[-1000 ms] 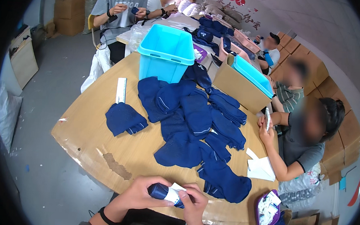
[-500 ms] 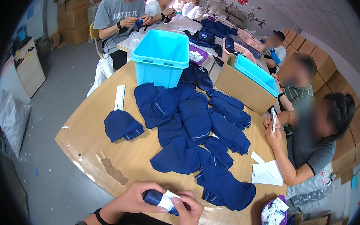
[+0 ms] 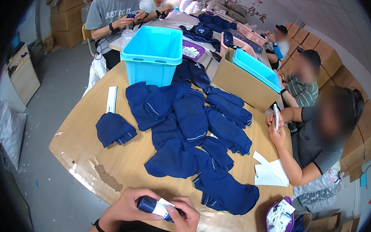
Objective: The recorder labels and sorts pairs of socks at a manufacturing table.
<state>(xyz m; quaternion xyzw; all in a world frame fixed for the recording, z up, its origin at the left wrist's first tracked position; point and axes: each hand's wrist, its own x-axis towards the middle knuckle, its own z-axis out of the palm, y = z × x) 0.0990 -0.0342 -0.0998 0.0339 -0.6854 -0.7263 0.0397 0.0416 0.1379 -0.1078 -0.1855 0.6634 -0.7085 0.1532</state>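
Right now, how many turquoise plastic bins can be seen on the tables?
2. One turquoise bin stands upright at the table's far edge; the second bin sits in a cardboard box to its right. Others may be hidden.

A white paper label [image 3: 161, 208] wraps the navy roll under my fingers. White sheets [image 3: 269, 173] lie at the table's right edge. Brown cartons [image 3: 68, 13] stack far left.

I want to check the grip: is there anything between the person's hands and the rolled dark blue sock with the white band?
Nothing visible. The left hand and right hand both touch the rolled dark blue sock with its white paper band directly, above the near edge of the wooden table.
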